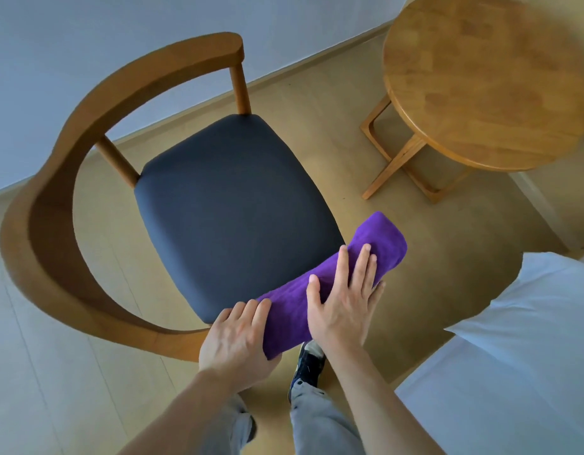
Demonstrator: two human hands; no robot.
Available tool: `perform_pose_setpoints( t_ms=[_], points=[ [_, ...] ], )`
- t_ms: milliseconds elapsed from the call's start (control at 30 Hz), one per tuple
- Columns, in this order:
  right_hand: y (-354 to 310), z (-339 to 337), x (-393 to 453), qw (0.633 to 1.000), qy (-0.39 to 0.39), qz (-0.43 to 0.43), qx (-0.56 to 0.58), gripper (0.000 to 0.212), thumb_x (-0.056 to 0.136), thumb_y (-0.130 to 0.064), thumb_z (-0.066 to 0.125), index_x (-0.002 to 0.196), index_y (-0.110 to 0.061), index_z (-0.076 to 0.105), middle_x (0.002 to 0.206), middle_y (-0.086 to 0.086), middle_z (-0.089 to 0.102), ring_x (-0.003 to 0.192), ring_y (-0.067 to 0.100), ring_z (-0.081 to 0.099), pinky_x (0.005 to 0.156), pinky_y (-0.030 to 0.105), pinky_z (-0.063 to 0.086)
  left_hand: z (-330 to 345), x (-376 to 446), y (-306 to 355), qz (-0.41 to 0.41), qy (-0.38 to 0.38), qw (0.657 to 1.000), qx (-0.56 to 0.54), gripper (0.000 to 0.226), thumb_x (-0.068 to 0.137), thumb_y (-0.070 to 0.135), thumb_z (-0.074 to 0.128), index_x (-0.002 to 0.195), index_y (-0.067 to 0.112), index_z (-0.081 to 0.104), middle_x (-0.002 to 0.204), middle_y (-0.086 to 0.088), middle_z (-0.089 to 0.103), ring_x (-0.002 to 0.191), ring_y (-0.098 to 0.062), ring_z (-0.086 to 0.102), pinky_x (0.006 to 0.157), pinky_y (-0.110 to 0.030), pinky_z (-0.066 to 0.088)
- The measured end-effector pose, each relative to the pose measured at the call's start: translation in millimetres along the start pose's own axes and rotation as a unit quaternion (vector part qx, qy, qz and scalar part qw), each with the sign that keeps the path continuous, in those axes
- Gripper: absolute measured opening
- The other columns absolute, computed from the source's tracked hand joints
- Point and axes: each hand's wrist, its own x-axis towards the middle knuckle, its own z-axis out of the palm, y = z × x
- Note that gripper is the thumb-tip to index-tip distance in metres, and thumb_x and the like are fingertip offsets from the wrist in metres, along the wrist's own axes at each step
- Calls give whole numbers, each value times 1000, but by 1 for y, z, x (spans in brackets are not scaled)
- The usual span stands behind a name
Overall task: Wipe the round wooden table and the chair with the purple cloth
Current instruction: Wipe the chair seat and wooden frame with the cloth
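Observation:
The purple cloth (pixel 376 244), folded into a long strip, lies along the front edge of the chair's dark seat (pixel 231 205). My right hand (pixel 341 297) presses flat on the cloth's middle with straight, spread fingers. My left hand (pixel 235 343) holds the cloth's near end at the seat's front corner, its fingers lying over the fabric. The chair (pixel 38 224) has a curved wooden back and armrest. The round wooden table (pixel 487 80) stands at the upper right, apart from both hands.
A bed with white bedding (pixel 514 356) fills the lower right. A pale wall (pixel 87 60) runs behind the chair. The floor (pixel 317 110) is light wood. My legs and a dark shoe (pixel 308 362) are below the hands.

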Motion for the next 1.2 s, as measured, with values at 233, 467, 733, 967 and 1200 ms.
perform_pose_setpoints(
  t_ms=[233, 467, 733, 967, 1200],
  points=[
    [-23, 16, -9, 997, 25, 76, 0, 84, 92, -48, 41, 164, -16, 13, 172, 13, 1, 158, 30, 0, 125, 54, 13, 4, 0, -5, 15, 8, 1000, -15, 72, 69, 60, 72, 124, 17, 56, 103, 5, 67, 87, -21, 65, 76, -35, 56],
    [-47, 30, -35, 988, 51, 135, 47, 93, 90, -46, 49, 164, -13, 3, 172, 10, -4, 159, 26, -4, 127, 51, 10, -12, -11, -54, 115, -35, 992, -24, 84, 77, 73, 57, 140, 19, 48, 119, 6, 66, 104, -21, 64, 86, -36, 54],
    [-79, 44, -61, 984, 57, 162, 53, 99, 81, -52, 47, 164, -19, 3, 172, 8, -4, 158, 25, -5, 126, 56, 11, -29, -34, -125, 133, -90, 985, 66, 70, 84, 84, 35, 129, 30, 44, 102, 12, 63, 83, -14, 64, 71, -28, 56],
    [-53, 28, -24, 986, 50, 161, 13, 101, 82, -47, 52, 164, -20, -2, 173, 6, -3, 158, 25, -4, 127, 51, 13, -21, -34, -114, 87, -1, 994, 64, 92, 70, 97, 34, 129, 29, 50, 94, 16, 71, 62, -14, 69, 51, -27, 50],
    [-9, 9, 36, 989, 48, 139, -14, 100, 87, -40, 55, 163, -15, -3, 173, 6, -2, 159, 26, -1, 127, 49, 18, -19, -31, -113, 89, -51, 991, 84, 64, 73, 93, 39, 81, 30, 47, 58, 15, 54, 47, -11, 55, 48, -23, 46]
  ],
)
